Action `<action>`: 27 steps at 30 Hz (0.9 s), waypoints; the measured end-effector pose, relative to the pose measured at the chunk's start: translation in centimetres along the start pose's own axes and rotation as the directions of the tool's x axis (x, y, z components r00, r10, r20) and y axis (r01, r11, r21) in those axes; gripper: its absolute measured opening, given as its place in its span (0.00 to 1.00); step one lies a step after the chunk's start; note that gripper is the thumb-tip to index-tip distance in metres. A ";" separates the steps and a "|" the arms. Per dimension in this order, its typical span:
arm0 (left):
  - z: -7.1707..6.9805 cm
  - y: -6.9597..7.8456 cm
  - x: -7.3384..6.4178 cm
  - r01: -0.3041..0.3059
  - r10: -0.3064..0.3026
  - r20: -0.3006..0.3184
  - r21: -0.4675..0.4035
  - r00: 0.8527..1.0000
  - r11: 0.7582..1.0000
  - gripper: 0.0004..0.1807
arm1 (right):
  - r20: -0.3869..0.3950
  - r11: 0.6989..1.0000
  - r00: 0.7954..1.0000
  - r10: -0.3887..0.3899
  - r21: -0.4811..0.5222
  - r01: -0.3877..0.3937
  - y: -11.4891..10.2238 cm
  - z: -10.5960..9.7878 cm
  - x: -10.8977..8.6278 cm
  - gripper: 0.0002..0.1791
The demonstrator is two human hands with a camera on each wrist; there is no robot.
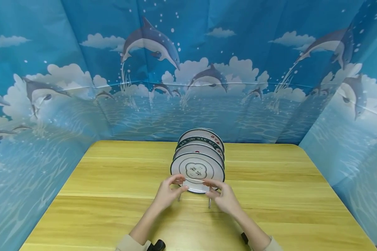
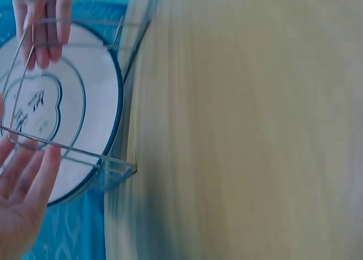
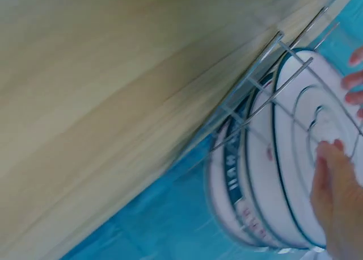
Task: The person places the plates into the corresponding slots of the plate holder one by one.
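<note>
A wire dish rack [image 1: 209, 203] stands on the table with several round plates upright in it, one behind another. The front plate [image 1: 179, 167] is white with a dark rim and a framed emblem at its middle. At the rack's near end, my left hand [image 1: 167, 195] holds the left side of the wire frame. My right hand [image 1: 226, 198] holds the right side, thumb below and fingers above. Thin wires [image 2: 62, 143] cross in front of the left fingers in the left wrist view. Further back, one plate [image 3: 232, 169] carries a dark lettered band.
The wooden table [image 1: 113, 181] extends to both sides of the rack. Behind it and at the sides hangs a blue curtain [image 1: 245, 115] printed with dolphins, close to the table's back edge. Dark straps [image 1: 157, 245] sit at the wrists.
</note>
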State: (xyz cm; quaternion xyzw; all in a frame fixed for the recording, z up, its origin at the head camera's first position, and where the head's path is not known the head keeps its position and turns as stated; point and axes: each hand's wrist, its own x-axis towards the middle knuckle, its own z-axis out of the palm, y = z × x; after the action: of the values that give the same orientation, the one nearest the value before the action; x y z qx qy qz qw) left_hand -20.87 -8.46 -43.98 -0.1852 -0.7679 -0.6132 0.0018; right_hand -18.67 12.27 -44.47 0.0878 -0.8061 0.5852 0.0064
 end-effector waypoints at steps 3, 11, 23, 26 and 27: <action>0.8 1.0 -0.1 -0.035 0.035 -0.033 0.022 0.999 0.999 0.16 | 0.030 1.000 0.999 0.010 0.025 -0.011 0.4 -1.0 0.4 0.23; 2.1 1.4 0.0 -0.047 0.054 -0.103 0.075 0.993 0.996 0.17 | 0.062 1.000 0.998 -0.027 0.017 0.026 1.1 -2.2 1.3 0.22; 2.1 1.4 0.3 -0.037 0.046 -0.097 0.085 0.994 0.996 0.18 | 0.097 0.996 0.991 -0.089 -0.015 0.091 1.3 -2.7 1.7 0.21; 2.0 0.9 0.5 -0.047 0.054 -0.072 0.097 0.996 0.994 0.20 | 0.122 0.993 0.985 -0.119 -0.006 0.120 1.3 -2.9 1.6 0.23; 1.9 0.4 0.6 -0.059 0.066 -0.069 0.092 0.995 0.994 0.21 | 0.119 0.989 0.982 -0.149 -0.004 0.151 1.3 -3.1 1.5 0.23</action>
State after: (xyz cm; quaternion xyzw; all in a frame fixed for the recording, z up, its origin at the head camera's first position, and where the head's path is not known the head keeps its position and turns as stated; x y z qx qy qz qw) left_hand -20.86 -6.46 -43.98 -0.1867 -0.7879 -0.5841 0.0571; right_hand -20.66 15.36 -44.51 0.1829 -0.7998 0.5716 0.0032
